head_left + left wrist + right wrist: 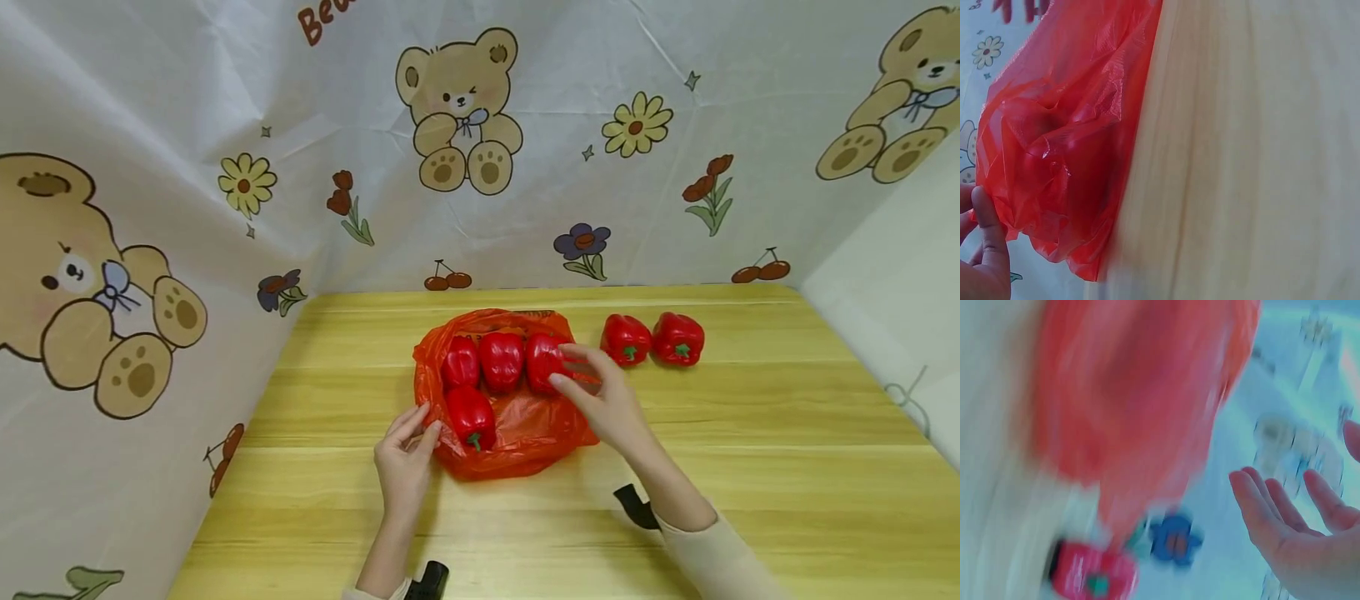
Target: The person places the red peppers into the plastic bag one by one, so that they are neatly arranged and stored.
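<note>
A red plastic bag (525, 421) lies on the table with its mouth spread upward. Several red bell peppers (501, 360) are inside, three in a row at the back and one (470, 417) at the front left with its green stem toward me. My left hand (405, 454) pinches the bag's left rim between thumb and fingers; the left wrist view shows the thumb (988, 219) against the crumpled plastic. Over the bag's right side is my right hand (606, 404), fingers apart and holding nothing, overlapping the rightmost pepper in the head view. The right wrist view is blurred.
Two more red bell peppers (626, 339) (678, 339) stand side by side on the wooden table (772, 433), right of the bag. A cloth (555, 100) printed with bears and flowers hangs behind and at the left. A thin cord (909, 396) shows at the right.
</note>
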Demonstrator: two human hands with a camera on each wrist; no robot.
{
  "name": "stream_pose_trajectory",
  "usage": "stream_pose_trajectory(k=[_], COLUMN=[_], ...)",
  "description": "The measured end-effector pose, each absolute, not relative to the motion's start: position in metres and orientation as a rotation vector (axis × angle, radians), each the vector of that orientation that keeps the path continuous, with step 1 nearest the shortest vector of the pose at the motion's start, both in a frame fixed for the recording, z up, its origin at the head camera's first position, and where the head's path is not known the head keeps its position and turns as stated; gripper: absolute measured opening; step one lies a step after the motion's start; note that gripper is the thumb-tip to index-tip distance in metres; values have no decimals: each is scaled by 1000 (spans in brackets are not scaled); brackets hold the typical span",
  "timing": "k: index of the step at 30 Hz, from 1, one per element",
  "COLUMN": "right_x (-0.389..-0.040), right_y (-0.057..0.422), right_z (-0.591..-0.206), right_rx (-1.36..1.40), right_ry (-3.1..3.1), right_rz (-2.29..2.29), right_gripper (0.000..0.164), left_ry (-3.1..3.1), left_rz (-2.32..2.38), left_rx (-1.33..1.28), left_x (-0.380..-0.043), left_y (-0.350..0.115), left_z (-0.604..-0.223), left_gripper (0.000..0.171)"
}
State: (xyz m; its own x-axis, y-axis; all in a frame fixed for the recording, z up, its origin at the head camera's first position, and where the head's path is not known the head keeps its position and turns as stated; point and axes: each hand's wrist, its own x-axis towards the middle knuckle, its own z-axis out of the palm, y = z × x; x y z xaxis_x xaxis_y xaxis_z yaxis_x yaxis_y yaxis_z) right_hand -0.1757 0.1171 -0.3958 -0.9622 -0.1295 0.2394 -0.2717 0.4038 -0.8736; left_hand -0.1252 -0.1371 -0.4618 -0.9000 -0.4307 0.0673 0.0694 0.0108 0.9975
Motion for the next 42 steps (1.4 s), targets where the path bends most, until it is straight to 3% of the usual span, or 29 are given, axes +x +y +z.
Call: stream_pose_trajectory(k=[11,17,25,42], right_x=[-215,-225,-228,-245], right_y=[240,280,298,309], right_z=[-400,-406,-416,-443], right_rx=[-266,-321,-310,-312], right_ry=[-2404,-2521,-2654,-2499], right_rz=[1334,1366,1524,2020], right_gripper=[52,65,76,74], left_ry=[-1953,-1962,-1978,-2001], left_rz=[-1956,-1951,-1959,-1952], left_rx=[389,393,373,391], left_x=[-124,-124,-119,-120], left_y=[-137,-138,-143,-144], left_z=[-459,-457,-454,-454], left_gripper=[34,34,34,32])
